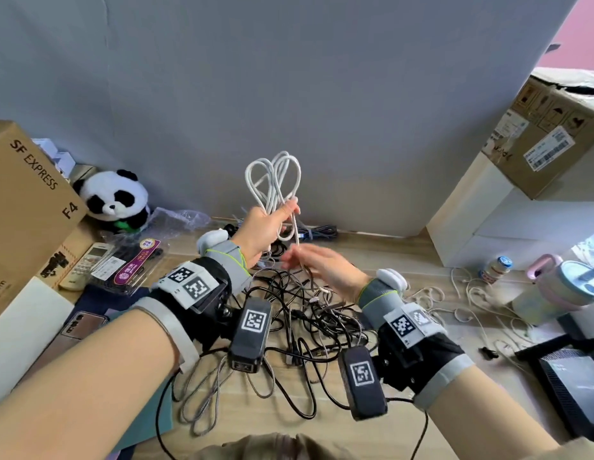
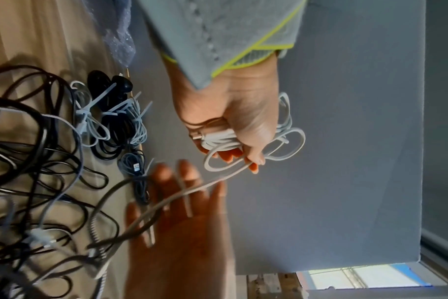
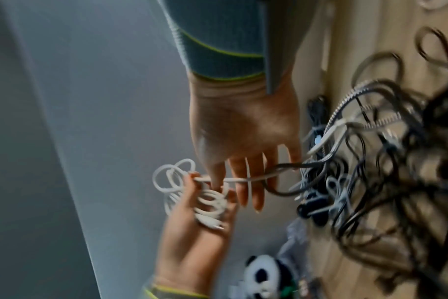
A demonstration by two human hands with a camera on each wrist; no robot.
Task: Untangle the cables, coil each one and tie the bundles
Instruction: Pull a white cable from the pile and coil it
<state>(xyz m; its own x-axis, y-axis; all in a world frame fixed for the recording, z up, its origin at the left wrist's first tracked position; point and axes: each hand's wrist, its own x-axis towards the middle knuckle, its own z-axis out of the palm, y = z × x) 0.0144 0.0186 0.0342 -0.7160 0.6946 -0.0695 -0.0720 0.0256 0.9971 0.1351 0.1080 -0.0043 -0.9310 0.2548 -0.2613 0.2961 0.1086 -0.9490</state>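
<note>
We grip the white cable [image 1: 275,184] coil in our left hand [image 1: 260,232] above the tangled pile [image 1: 309,313], right hand [image 1: 325,268] spread open, and its trailing end may snag there, pulling loops loose

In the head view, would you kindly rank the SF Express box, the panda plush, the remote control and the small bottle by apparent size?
1. SF Express box, though cut off by the frame edge.
2. Panda plush.
3. Remote control.
4. Small bottle.
All four lie at roughly similar distances, so the order looks safe.
</note>
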